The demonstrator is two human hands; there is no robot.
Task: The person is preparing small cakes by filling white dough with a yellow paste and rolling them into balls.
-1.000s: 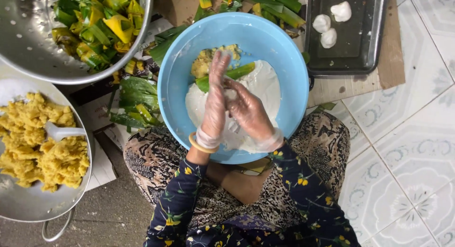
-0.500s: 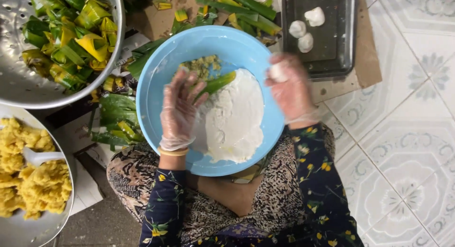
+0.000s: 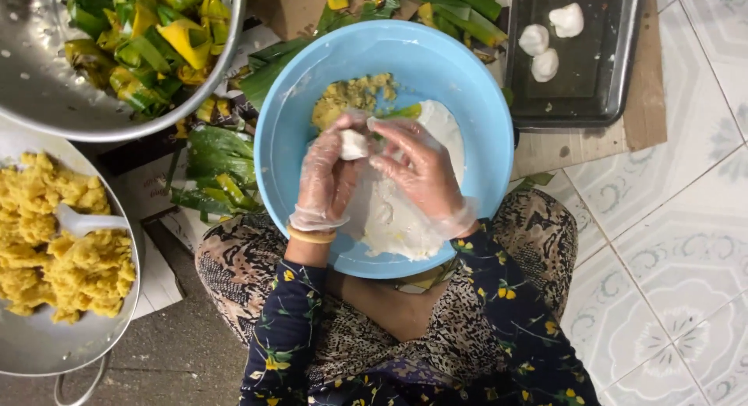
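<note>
I see left hand (image 3: 327, 176) and right hand (image 3: 417, 172) pinched together on one dough ball (image 3: 353, 145) | blue bowl (image 3: 304, 125) beneath them; three dough balls (image 3: 545, 65) on dark tray (image 3: 615, 79) beyond right hand

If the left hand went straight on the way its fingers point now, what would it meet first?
The left hand already holds a small white dough piece. Its fingers point up the picture; beyond them, the yellow filling inside the blue bowl probably comes first, though depth is unclear.
</note>
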